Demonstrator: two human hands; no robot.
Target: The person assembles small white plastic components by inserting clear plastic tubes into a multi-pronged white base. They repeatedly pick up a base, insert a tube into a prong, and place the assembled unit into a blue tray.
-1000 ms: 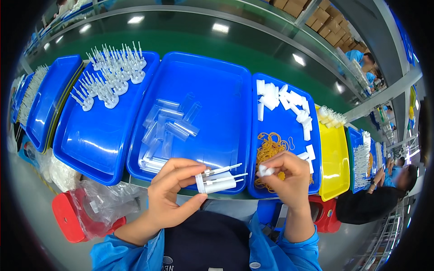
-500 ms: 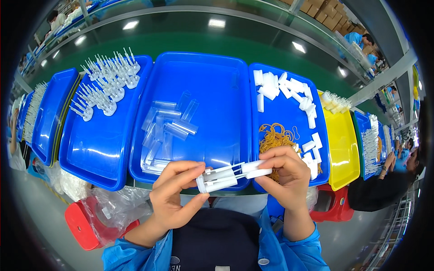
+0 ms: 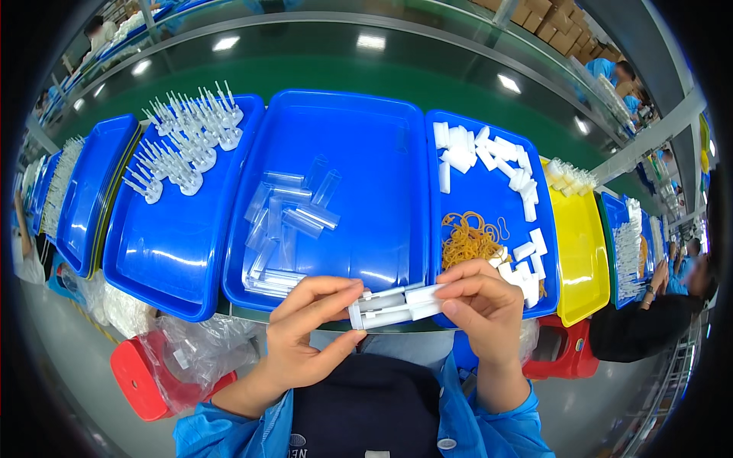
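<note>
Between my hands, just over the near edge of the trays, lies a white plastic pronged base (image 3: 356, 314) with its rods pointing right. My left hand (image 3: 309, 336) pinches the base's round end between thumb and fingers. White cylinders sit among the rods. With thumb and fingers, my right hand (image 3: 489, 313) holds white plastic sleeves (image 3: 424, 302) against the rod ends; my fingers hide part of them. Close by my right hand is a heap of tan rubber bands (image 3: 467, 246), beside loose white pieces (image 3: 524, 279). Clear tubes (image 3: 309, 221) lie beyond my left hand.
A blue tray (image 3: 343, 122) holds the clear tubes. In the left blue tray (image 3: 153, 267) stand several white pronged bases (image 3: 187, 179). The right blue tray (image 3: 489, 198) borders a yellow tray (image 3: 582, 252). Red stools (image 3: 137, 382) stand below, and another person's arm (image 3: 637, 320) is at far right.
Both hands and the pronged base have shifted slightly right and down. The white sleeves now sit closer to the base, further along the rods, and lie side by side.
</note>
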